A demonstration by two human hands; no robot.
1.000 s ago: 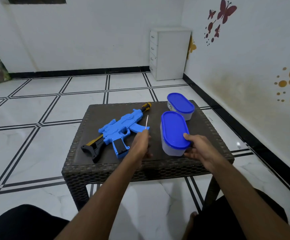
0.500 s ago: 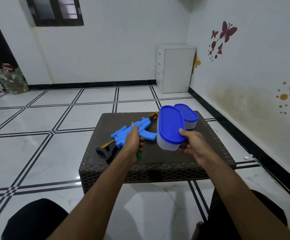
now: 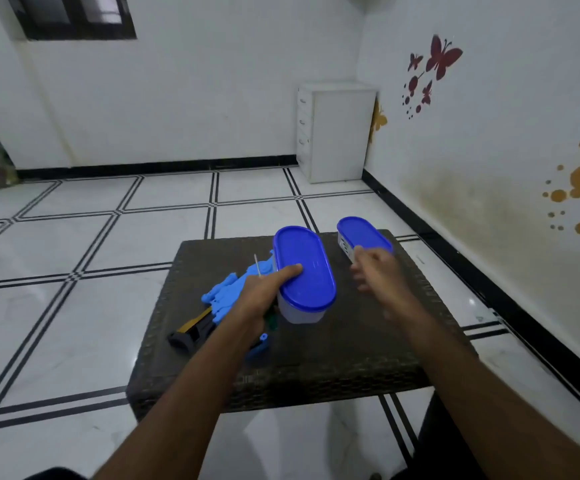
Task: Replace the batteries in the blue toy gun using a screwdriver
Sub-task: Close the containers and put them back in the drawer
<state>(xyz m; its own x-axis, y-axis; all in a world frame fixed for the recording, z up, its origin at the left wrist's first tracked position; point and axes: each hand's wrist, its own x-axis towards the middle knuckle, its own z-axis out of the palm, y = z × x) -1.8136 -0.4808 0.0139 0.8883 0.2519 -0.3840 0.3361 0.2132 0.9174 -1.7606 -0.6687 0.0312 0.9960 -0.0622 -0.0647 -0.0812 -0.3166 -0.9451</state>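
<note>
The blue toy gun lies on the dark wicker table, its black stock pointing to the near left; my left arm hides its middle. My left hand grips a thin screwdriver whose metal shaft points up and whose green handle shows below the palm. One finger of that hand lies straight on the blue lid of the near oval container. My right hand is blurred, with loose fingers, just in front of the far blue-lidded container.
A white drawer cabinet stands in the far corner. The wall runs close along the right of the table. Tiled floor surrounds the table, and the table's right half in front of the containers is bare.
My right hand let go of the near container, which now stands on the table, and moved right toward the far container. My left hand with the screwdriver came up against the near container's lid.
</note>
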